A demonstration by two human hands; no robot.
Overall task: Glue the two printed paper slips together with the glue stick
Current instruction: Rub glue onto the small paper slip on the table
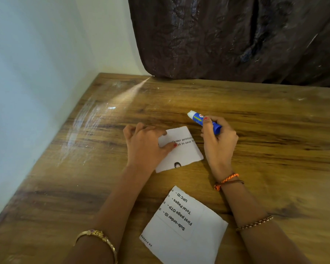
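Observation:
A small white printed slip [185, 153] lies on the wooden table [265, 149] in the middle of the view. My left hand [147, 147] presses down on its left edge, thumb on the print. My right hand [217, 141] grips a blue glue stick [202, 121] just right of and beyond that slip, its white tip pointing up and to the left, clear of the paper. A larger printed slip [181, 229] with lines of text lies nearer to me, between my forearms, untouched.
A white wall [36, 92] runs along the table's left edge. A dark brown patterned curtain [236, 39] hangs down to the table's far edge. I wear bracelets on both wrists.

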